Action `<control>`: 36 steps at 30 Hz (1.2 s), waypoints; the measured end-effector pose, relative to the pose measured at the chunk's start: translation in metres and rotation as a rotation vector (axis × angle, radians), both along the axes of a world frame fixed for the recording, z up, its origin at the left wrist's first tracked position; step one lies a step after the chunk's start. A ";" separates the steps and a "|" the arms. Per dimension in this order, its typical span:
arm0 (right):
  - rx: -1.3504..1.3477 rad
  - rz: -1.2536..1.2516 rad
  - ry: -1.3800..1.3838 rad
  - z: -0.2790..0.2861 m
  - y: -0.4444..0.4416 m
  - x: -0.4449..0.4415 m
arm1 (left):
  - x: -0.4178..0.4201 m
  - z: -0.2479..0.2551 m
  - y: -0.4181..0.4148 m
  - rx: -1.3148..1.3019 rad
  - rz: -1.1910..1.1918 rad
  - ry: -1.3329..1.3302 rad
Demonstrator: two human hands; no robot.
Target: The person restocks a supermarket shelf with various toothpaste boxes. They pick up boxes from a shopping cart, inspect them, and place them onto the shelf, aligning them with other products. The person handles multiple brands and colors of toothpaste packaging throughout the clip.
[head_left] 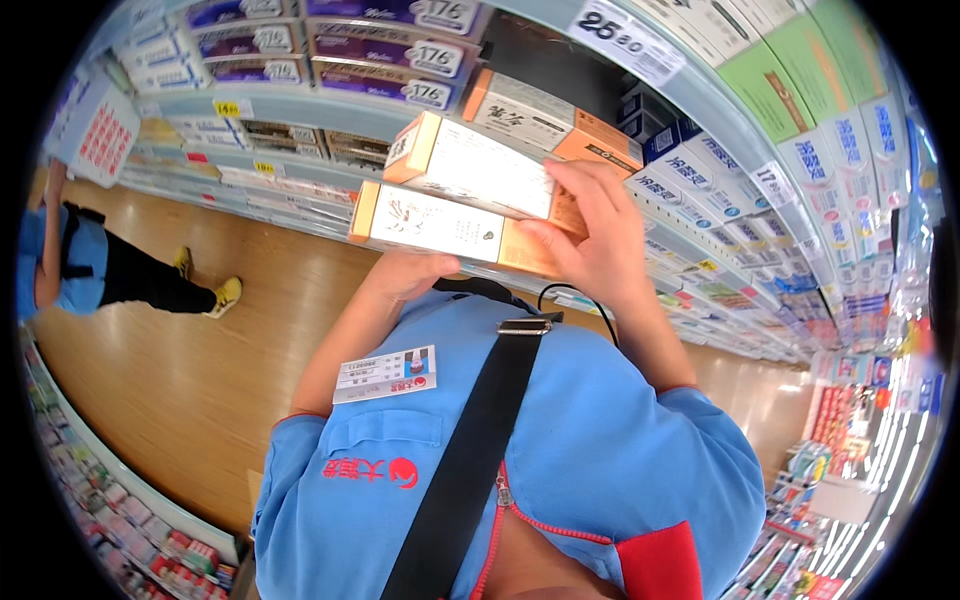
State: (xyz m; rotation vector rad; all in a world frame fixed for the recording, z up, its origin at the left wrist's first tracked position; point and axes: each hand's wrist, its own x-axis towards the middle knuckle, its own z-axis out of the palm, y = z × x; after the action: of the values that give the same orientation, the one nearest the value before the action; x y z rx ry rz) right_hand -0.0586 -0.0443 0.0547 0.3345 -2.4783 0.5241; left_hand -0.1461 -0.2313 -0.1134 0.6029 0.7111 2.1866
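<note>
Two long orange-and-white cartons lie one beyond the other in front of my chest, at the shelf's edge. The nearer carton (pixel 442 225) rests on my left hand (pixel 416 274), whose thumb shows along its near side; the other left fingers are hidden beneath. My right hand (pixel 600 232) grasps the right ends of both: its fingers reach over the farther carton (pixel 480 169) and its thumb presses on the nearer one. Just behind them on the shelf sits a similar orange-and-white carton (pixel 525 112), beside a dark gap.
Blue-and-white toothpaste cartons (pixel 697 176) fill the shelf to the right, under a price rail (pixel 720 112). Purple boxes (pixel 375 45) are stacked at upper left. A person in a blue top (pixel 75 255) stands at far left, by the shelving. Another display (pixel 127 510) borders the aisle floor (pixel 150 375).
</note>
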 end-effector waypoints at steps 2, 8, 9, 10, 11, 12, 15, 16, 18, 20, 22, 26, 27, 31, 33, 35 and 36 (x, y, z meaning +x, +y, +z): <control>-0.059 0.023 -0.104 -0.002 -0.014 -0.004 | 0.002 -0.013 -0.011 0.038 0.023 -0.003; -0.119 0.228 -0.267 -0.018 -0.059 -0.019 | 0.019 -0.025 -0.036 0.152 0.227 -0.105; -0.172 0.247 -0.340 -0.020 -0.065 -0.019 | 0.022 -0.025 -0.041 0.167 0.258 -0.125; -0.225 0.261 -0.415 -0.021 -0.069 -0.020 | 0.024 -0.024 -0.048 0.163 0.294 -0.125; -0.277 0.271 -0.490 -0.022 -0.073 -0.021 | 0.026 -0.025 -0.053 0.171 0.323 -0.167; -0.346 0.258 -0.552 -0.022 -0.075 -0.020 | 0.027 -0.027 -0.058 0.174 0.352 -0.205; 0.124 0.088 -0.194 -0.021 -0.054 -0.036 | 0.033 -0.035 -0.072 0.205 0.432 -0.247; 0.220 0.008 -0.105 -0.021 -0.041 -0.042 | 0.033 -0.034 -0.077 0.206 0.437 -0.247; 0.377 -0.116 0.025 -0.023 -0.008 -0.057 | 0.036 -0.029 -0.084 0.207 0.481 -0.235; 0.507 -0.225 0.096 -0.027 0.030 -0.069 | 0.038 -0.031 -0.081 0.233 0.475 -0.263; 0.450 -0.311 -0.126 -0.040 0.058 -0.080 | 0.039 -0.031 -0.078 0.237 0.471 -0.293; 0.379 -0.375 -0.230 -0.039 0.063 -0.084 | 0.043 -0.030 -0.074 0.095 0.543 -0.344; 0.354 -0.377 -0.233 -0.041 0.063 -0.083 | 0.043 -0.032 -0.075 0.109 0.516 -0.351; 0.230 -0.322 -0.246 -0.034 0.068 -0.083 | 0.045 -0.029 -0.075 0.079 0.465 -0.383; 0.190 -0.341 -0.237 -0.032 0.068 -0.086 | 0.046 -0.030 -0.075 0.063 0.449 -0.375; 0.175 -0.388 -0.229 -0.027 0.066 -0.092 | 0.045 -0.033 -0.074 0.049 0.449 -0.342; 0.178 -0.428 -0.226 -0.023 0.064 -0.095 | 0.045 -0.034 -0.074 0.038 0.445 -0.326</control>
State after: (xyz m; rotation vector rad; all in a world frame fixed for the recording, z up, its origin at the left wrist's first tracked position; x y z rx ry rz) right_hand -0.1538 0.0195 0.0320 -0.1999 -2.7138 0.1694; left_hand -0.1010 -0.3055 -0.1472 0.0971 0.6738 2.6280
